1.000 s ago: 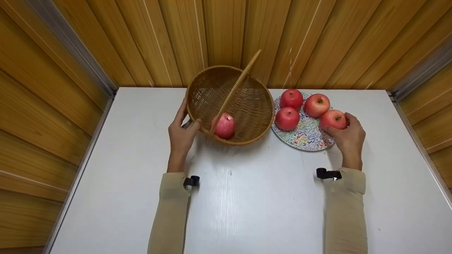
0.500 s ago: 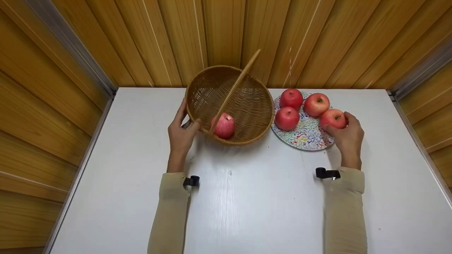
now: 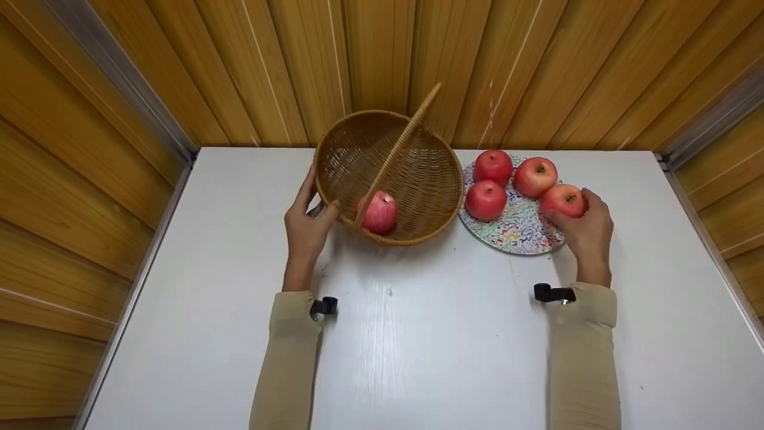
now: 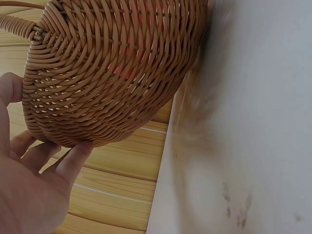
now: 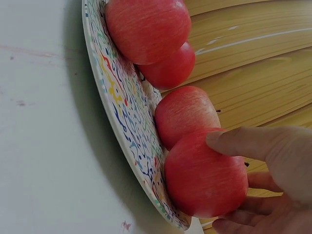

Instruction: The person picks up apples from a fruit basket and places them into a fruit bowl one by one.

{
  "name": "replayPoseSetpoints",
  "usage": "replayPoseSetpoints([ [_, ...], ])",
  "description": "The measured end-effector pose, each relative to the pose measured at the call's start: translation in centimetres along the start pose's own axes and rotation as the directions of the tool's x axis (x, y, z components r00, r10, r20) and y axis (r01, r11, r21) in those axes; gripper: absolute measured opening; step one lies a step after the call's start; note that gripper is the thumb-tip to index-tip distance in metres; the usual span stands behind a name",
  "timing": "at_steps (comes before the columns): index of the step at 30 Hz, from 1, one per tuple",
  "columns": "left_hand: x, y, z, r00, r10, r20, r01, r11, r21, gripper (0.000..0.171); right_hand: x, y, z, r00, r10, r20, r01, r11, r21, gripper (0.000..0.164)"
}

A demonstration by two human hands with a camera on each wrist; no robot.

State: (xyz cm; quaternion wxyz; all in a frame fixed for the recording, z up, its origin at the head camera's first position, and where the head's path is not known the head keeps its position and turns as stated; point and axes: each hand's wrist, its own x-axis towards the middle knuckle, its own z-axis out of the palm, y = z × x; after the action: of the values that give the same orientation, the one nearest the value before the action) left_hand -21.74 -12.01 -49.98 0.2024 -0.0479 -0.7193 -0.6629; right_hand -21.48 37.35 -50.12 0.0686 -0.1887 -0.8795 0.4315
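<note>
My left hand (image 3: pixel 307 230) grips the left side of a round wicker basket (image 3: pixel 430 203), thumb at the rim and fingers against the outer wall. In the left wrist view the fingertips press on the weave of the basket (image 4: pixel 112 92). One red apple (image 3: pixel 381 213) lies inside, partly behind the arched handle (image 3: pixel 400 143). My right hand (image 3: pixel 588 236) holds a red apple (image 3: pixel 563 200) at the right edge of a patterned plate (image 3: pixel 516 236). From the right wrist view, the thumb lies on top of this apple (image 5: pixel 204 175) and the fingers curl round its far side.
Three more apples sit on the plate, one apple (image 3: pixel 536 177) right beside the held one and another apple (image 3: pixel 486 200) near the basket. The basket's right rim comes close to the plate. A wood-panelled wall (image 3: pixel 382 54) stands behind the white table (image 3: pixel 418 346).
Hardly anything differs. My right hand has shifted very slightly left while holding the apple; the left hand and basket stay in place.
</note>
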Motion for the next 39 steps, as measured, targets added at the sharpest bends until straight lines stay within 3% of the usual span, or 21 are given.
replayPoseSetpoints([
  [9, 0.0, 0.1, 0.1, 1.000, -0.011, 0.002, 0.011, 1.000, -0.016, 0.077, -0.2, -0.7, -0.5, 1.000, 0.004, 0.006, -0.004, 1.000, 0.003, 0.088],
  [22, 0.1, 0.0, 0.2, 0.999, -0.042, -0.005, 0.042, 0.999, -0.025, 0.080, -0.9, -2.2, -0.7, 0.991, -0.098, -0.093, 0.098, 0.995, 0.000, 0.076],
  [31, 0.0, 0.1, 0.1, 0.999, -0.033, -0.002, 0.033, 0.999, -0.013, 0.076, -1.9, -3.9, 0.1, 0.991, -0.123, -0.046, 0.123, 0.992, 0.014, 0.076],
  [39, -0.1, 0.1, 0.0, 1.000, -0.030, -0.002, 0.030, 1.000, 0.003, 0.077, -2.4, -4.9, 1.4, 0.972, -0.226, -0.059, 0.227, 0.974, 0.022, 0.076],
])
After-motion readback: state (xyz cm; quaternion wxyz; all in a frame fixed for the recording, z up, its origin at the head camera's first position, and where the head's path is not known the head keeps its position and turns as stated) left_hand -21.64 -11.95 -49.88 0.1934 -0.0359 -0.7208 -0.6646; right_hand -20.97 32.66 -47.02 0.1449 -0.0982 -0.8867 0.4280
